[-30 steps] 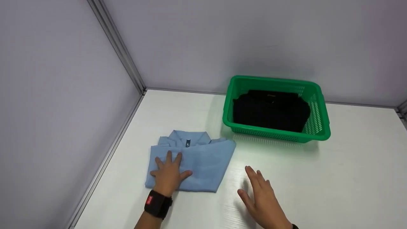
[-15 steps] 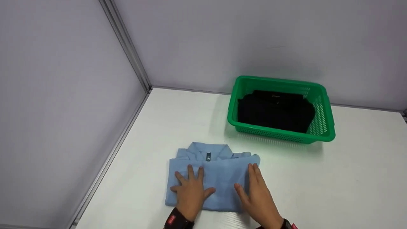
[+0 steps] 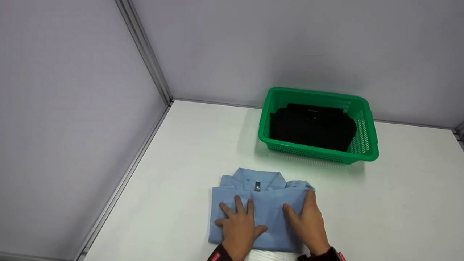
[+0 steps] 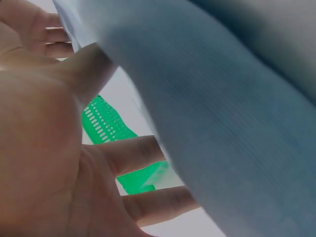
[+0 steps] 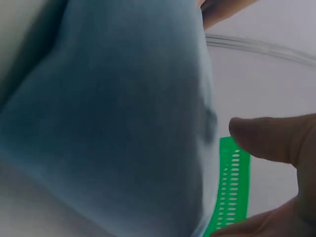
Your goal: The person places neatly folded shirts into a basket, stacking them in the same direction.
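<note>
A light blue folded shirt [image 3: 270, 217] lies on the white table near the front, its collar and small dark neck label toward the back. My left hand [image 3: 239, 226] rests on the shirt's left half with its fingers spread. At the right edge my right hand [image 3: 310, 224] touches the fabric, thumb over the top and straight fingers along the side. In the left wrist view, the left palm [image 4: 44, 133] shows with fingertips against the blue cloth [image 4: 222, 123]. In the right wrist view, the right thumb [image 5: 271, 137] stands apart from the shirt [image 5: 118, 123].
Behind the shirt, to the right, stands a green perforated basket [image 3: 315, 149] holding a folded black garment [image 3: 313, 128]. Grey panels close off the back and left of the table [image 3: 181, 163], with a metal post [image 3: 146, 54] in the corner.
The shirt has slid rightward and toward the front, with my left hand on it. My right hand has come from the bare table onto the shirt's right edge. The basket stays put.
</note>
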`<state>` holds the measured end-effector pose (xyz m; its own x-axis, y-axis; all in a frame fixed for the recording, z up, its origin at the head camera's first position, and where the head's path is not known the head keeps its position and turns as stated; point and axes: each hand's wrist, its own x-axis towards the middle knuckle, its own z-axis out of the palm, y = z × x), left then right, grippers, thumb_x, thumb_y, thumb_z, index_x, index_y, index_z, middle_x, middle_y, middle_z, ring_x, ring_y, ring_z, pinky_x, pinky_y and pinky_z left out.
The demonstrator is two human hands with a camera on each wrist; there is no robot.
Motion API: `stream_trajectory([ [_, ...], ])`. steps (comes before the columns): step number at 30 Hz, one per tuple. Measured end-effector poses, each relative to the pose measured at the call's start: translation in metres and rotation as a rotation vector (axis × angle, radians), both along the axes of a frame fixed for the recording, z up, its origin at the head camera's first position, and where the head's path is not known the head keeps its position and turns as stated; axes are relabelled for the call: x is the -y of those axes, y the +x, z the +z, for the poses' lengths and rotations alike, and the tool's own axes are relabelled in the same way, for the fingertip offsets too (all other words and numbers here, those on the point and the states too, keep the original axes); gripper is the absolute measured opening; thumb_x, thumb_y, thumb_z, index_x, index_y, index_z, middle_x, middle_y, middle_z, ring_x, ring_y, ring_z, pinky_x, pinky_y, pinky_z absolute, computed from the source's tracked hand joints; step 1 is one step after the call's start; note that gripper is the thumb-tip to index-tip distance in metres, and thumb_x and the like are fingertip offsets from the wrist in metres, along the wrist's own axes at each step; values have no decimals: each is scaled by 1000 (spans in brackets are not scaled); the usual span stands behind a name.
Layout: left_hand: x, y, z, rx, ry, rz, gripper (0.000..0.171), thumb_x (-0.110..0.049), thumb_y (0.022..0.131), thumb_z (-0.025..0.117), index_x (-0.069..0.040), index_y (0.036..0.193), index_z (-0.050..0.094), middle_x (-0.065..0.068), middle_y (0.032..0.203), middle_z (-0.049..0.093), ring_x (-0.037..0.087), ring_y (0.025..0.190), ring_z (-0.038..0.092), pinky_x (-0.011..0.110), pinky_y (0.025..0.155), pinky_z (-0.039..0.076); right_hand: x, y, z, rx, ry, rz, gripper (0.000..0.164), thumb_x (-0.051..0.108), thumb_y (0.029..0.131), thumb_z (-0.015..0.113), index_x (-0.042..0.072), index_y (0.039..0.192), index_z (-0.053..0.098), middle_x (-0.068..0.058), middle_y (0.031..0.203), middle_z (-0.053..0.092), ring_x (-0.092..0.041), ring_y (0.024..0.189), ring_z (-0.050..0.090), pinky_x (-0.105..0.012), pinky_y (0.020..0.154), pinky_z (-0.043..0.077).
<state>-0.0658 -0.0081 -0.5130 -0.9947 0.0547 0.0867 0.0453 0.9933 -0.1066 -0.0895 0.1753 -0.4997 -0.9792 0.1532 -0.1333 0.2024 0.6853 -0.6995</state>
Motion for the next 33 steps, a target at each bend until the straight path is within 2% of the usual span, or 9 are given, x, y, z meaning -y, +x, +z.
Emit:
stream_trajectory([
  [6, -4, -1, 0, 38, 11, -17, 93, -86, 72, 72, -26, 144, 67, 17, 146, 63, 61, 123, 61, 70, 66, 59, -20, -15, -1, 109, -198, -50, 104, 37, 99, 73, -16, 162, 9, -44, 156, 39, -56, 143, 46, -66, 113, 45],
  [12, -13, 0, 3, 89, 42, -64, 93, -84, 72, 74, -27, 145, 66, 17, 148, 62, 62, 126, 58, 71, 68, 59, -41, -21, -6, 250, -499, -74, 82, 38, 100, 72, -13, 155, 38, -37, 148, 53, -44, 130, 61, -59, 107, 51],
  [15, -21, 1, 6, 99, 38, -96, 93, -85, 72, 73, -28, 145, 66, 16, 148, 62, 61, 126, 59, 71, 69, 59, -54, -18, -7, 278, -559, -74, 76, 37, 102, 70, -13, 152, 43, -35, 149, 53, -38, 130, 62, -57, 108, 52],
  [18, -28, 1, 10, 106, 42, -132, 92, -84, 72, 74, -29, 145, 66, 15, 148, 63, 59, 125, 60, 68, 66, 60, -69, -17, -6, 301, -565, -70, 77, 36, 105, 66, -13, 156, 36, -38, 154, 46, -42, 134, 58, -60, 110, 49],
  [21, -32, 0, 15, 132, 65, -201, 89, -82, 74, 75, -30, 145, 65, 15, 148, 63, 59, 124, 60, 63, 61, 60, -85, -16, -4, 314, -472, -65, 83, 37, 107, 63, -15, 160, 25, -41, 160, 36, -53, 142, 48, -68, 114, 43],
  [24, -30, -3, 21, 144, 72, -303, 85, -79, 75, 77, -30, 144, 66, 15, 145, 64, 57, 120, 64, 56, 58, 61, -96, -15, -2, 262, -278, -46, 86, 40, 106, 62, -14, 160, 22, -44, 160, 33, -58, 146, 42, -71, 113, 42],
  [26, -26, -5, 25, 141, 68, -361, 84, -76, 75, 80, -30, 144, 66, 14, 142, 65, 54, 115, 67, 52, 61, 63, -99, -13, -1, 181, -127, -34, 86, 40, 105, 64, -12, 160, 25, -44, 156, 39, -58, 143, 45, -70, 111, 45],
  [29, -19, -7, 31, 148, 65, -397, 85, -73, 72, 84, -29, 143, 67, 11, 141, 66, 48, 113, 68, 52, 73, 62, -95, -4, 2, 12, 82, -11, 82, 31, 101, 71, -12, 158, 31, -43, 151, 45, -59, 139, 47, -69, 111, 44],
  [33, -11, -9, 39, 178, 97, -420, 88, -67, 69, 89, -30, 145, 64, 10, 149, 62, 50, 126, 62, 60, 86, 57, -82, 18, 10, -161, 268, 56, 85, 23, 94, 79, -12, 157, 34, -40, 156, 39, -58, 145, 38, -72, 116, 36],
])
